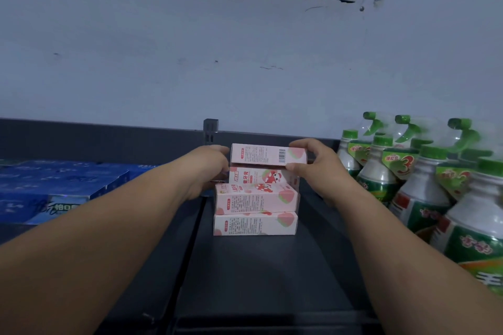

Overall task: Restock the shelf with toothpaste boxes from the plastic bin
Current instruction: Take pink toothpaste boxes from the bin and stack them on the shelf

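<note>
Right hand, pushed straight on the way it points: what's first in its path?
The right hand grips the top toothpaste box at its right end. Straight on, hand and box would likely meet the dark back panel behind the stack, though depth is hard to judge.

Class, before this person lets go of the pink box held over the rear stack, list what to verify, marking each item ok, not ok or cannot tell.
1. Grip: left hand and right hand hold the top box by its ends: ok.
2. Top box level: ok.
3. Top box seated on the box beneath: cannot tell, their meeting edge is in shadow.
4. Front stack of two boxes squared: ok, upper one slightly offset.
5. Clear of the spray bottles on the right: ok, apart.
6. More boxes left in the bin: cannot tell, bin not in view.
</note>
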`<state>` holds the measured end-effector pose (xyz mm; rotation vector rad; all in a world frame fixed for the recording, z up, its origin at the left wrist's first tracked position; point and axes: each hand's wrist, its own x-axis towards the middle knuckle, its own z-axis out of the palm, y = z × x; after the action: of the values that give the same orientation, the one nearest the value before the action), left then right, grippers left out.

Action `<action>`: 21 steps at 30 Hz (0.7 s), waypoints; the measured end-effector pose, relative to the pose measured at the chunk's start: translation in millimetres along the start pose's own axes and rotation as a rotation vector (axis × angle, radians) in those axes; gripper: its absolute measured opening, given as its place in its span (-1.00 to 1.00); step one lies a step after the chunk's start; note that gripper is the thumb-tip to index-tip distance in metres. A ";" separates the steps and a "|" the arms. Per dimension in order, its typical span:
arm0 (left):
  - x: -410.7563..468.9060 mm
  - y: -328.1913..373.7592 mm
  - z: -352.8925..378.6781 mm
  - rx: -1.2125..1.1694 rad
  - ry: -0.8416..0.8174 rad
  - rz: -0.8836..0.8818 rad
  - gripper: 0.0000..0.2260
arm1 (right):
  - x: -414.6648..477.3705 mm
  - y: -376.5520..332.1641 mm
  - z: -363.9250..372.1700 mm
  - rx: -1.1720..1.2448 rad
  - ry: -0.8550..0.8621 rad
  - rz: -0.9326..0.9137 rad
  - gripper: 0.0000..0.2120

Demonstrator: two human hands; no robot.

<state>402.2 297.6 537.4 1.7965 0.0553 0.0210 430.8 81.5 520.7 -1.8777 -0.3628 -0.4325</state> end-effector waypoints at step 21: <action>-21.9 -10.6 -8.8 0.446 -0.264 -0.189 -0.84 | -8.5 -19.7 -2.8 0.096 0.072 0.018 -0.79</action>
<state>379.6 307.5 529.3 2.2164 0.0422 -0.3904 414.1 85.1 534.0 -1.7660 -0.3133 -0.4616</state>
